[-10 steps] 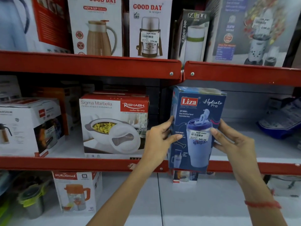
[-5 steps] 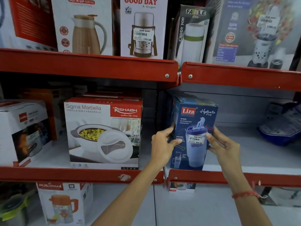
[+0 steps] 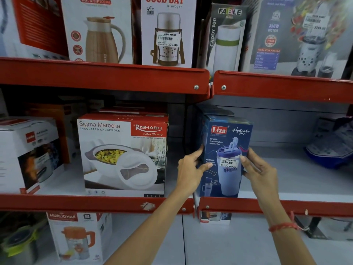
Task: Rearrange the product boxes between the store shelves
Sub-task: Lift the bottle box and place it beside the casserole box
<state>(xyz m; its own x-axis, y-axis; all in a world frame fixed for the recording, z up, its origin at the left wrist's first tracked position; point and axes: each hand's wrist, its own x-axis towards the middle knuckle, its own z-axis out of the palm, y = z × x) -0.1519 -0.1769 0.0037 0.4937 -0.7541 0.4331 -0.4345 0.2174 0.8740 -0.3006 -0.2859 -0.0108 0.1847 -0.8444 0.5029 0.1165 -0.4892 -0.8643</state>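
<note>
Upright, blue Liza Hydrate Pro box [image 3: 228, 148], tagged 549.00, gripped by left hand [image 3: 189, 174], right hand [image 3: 259, 172]

The lower edge of the tall blue cardboard tumbler box [image 3: 226, 148] sits behind the red metal lip of the middle shelf [image 3: 267, 204], so whether it touches the board cannot be told. A small box [image 3: 215, 217] below shows only its bottom strip. The dark blue packet [image 3: 332, 142] at right is blurred and cut off. The top-left white box [image 3: 11, 25] runs off frame.
</note>
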